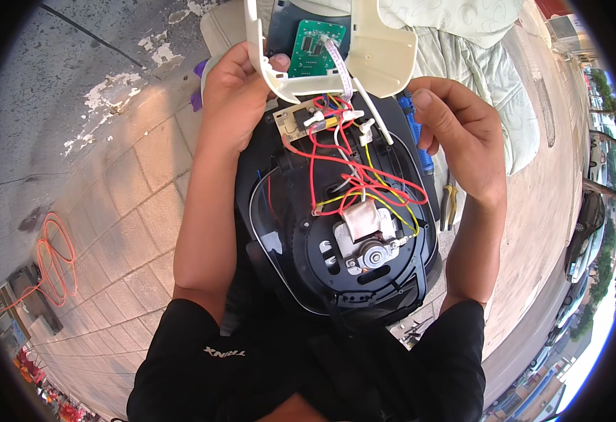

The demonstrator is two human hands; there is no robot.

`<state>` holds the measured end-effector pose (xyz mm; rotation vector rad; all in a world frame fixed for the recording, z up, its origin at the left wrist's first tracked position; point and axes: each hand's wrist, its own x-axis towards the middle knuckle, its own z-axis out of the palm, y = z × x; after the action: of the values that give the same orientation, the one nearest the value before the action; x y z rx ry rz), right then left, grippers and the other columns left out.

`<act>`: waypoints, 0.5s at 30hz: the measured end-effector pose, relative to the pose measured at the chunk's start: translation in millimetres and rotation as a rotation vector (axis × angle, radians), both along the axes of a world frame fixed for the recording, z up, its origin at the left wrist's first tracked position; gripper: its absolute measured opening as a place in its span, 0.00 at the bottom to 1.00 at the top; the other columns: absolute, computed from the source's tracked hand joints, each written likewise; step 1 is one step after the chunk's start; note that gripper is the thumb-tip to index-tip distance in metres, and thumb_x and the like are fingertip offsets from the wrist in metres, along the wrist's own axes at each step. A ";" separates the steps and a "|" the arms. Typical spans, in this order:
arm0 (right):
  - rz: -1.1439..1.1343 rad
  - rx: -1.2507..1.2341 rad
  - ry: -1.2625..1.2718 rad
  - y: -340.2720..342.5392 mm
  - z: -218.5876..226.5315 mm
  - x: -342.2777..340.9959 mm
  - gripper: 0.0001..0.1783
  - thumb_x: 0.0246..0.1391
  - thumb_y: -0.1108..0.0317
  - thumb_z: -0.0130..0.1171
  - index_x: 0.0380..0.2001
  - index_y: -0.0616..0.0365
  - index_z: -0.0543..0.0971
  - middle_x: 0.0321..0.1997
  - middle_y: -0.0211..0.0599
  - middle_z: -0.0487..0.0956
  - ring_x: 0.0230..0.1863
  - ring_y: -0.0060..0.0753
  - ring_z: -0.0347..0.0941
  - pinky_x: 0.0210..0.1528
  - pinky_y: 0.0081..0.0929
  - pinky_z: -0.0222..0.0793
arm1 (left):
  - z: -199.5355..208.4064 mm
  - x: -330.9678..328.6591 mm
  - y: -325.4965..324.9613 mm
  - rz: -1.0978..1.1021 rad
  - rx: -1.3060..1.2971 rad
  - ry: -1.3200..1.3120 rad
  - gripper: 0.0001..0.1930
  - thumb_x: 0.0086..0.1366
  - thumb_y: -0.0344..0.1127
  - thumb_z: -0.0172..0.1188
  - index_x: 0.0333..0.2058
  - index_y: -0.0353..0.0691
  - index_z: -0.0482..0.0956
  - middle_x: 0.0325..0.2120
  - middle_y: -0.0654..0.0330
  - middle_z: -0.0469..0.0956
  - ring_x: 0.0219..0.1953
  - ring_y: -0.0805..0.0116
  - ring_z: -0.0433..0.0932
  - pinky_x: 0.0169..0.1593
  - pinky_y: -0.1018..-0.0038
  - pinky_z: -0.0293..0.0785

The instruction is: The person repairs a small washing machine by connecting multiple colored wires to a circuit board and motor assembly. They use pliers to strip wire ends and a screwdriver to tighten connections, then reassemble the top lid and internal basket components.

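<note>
My left hand (234, 91) is closed on the left edge of a cream plastic cover (385, 56), its thumb inside the rim. A green circuit board (316, 48) sits in the cover, and a white ribbon cable (337, 65) runs down from it. By the cover's lower right corner is my right hand (457, 130), fingers curled and thumb near the forefinger; what it pinches, if anything, is hidden. Below lies an opened black appliance housing (301, 246) with a small tan circuit board (295, 123), tangled red wires (364, 184), yellow wires (399, 199) and a metal motor (373, 254).
Pliers with yellow-and-black handles (449, 204) and a blue tool (420, 141) lie right of the housing. Pale quilted fabric (456, 60) covers the area behind. An orange cord (56, 260) is coiled on the paving at left. Parked cars (589, 225) stand far right.
</note>
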<state>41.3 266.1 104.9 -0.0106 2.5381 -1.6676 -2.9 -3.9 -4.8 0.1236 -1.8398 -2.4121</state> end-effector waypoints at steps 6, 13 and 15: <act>0.012 -0.005 0.019 -8.9 20.2 26.1 0.15 0.69 0.68 0.71 0.52 0.67 0.86 0.36 0.27 0.86 0.32 0.12 0.74 0.36 0.14 0.70 | -11.7 -1.4 -5.4 -0.050 -0.086 0.035 0.14 0.72 0.29 0.69 0.54 0.36 0.84 0.41 0.65 0.89 0.39 0.81 0.82 0.43 0.78 0.78; 0.264 0.196 0.145 -29.9 41.9 29.3 0.09 0.66 0.75 0.71 0.48 0.65 0.88 0.36 0.27 0.84 0.35 0.14 0.77 0.40 0.16 0.71 | -18.1 -4.1 -6.3 -0.069 -0.142 0.076 0.17 0.72 0.27 0.69 0.58 0.35 0.84 0.42 0.63 0.87 0.43 0.77 0.85 0.48 0.76 0.82; 0.370 0.297 0.190 -39.9 44.4 24.6 0.12 0.64 0.72 0.73 0.47 0.66 0.87 0.35 0.27 0.80 0.31 0.13 0.70 0.34 0.17 0.64 | -18.1 -2.9 -6.0 -0.071 -0.171 0.103 0.17 0.74 0.28 0.67 0.59 0.35 0.83 0.42 0.64 0.87 0.42 0.78 0.84 0.46 0.77 0.81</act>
<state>65.8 226.2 149.3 -0.5999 2.6805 -1.1953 -5.8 -9.9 -22.9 -0.0795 -2.0240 -2.2460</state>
